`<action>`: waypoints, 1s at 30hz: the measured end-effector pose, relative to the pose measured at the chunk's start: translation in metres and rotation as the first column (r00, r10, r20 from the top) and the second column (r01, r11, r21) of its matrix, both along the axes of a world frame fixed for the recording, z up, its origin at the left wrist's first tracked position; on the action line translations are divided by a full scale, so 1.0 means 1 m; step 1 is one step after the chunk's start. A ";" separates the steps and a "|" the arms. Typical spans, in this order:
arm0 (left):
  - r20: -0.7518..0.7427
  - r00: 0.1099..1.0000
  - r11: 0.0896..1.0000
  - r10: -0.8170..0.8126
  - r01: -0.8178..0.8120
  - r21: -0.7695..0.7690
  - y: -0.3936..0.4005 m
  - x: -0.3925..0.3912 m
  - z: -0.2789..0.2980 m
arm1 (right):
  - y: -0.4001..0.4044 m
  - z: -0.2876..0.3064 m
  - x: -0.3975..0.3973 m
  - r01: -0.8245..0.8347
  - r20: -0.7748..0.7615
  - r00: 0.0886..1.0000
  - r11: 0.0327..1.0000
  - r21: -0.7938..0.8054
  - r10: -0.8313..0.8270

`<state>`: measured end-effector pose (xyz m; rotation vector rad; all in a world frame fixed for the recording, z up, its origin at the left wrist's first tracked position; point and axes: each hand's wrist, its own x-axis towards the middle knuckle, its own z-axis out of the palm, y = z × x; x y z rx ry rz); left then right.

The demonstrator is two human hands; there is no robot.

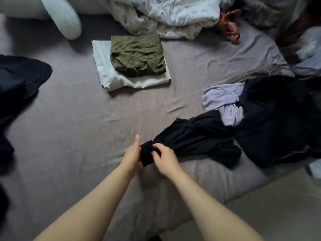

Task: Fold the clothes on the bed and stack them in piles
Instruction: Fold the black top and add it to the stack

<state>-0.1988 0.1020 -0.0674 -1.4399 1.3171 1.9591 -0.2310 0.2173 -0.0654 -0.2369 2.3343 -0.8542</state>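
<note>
Black garment (194, 136) is lying bunched on the bed (78, 127), lower centre-right of the frame, one end gathered between both hands. That end is pinched by the right hand (165, 158), fingers curled over the cloth. The left hand (132, 153) is set flat against the bunched end, fingers straight and pointing up-frame; thumb side is hidden, so a grasp cannot be confirmed.

The garment's far end runs right into a dark heap (278, 122) at the right edge. A lilac piece (224, 101) is lying on and partly tucked into that heap.

Upper centre: a folded pile is seen, olive top (137, 56) stacked on a white folded item (132, 80), well apart from the hands.

Behind it, a floral duvet (170, 14) is crumpled at the top edge, with an orange-red cloth (229, 26) just to its right. A white pillow (60, 16) is at upper left. More dark clothing (19, 79) is at the left edge.
</note>
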 end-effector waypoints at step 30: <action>0.163 0.984 0.725 0.068 0.063 -0.686 -0.107 0.210 -0.017 | 0.040 -0.001 0.078 -0.389 0.130 0.919 0.799 0.458 0.373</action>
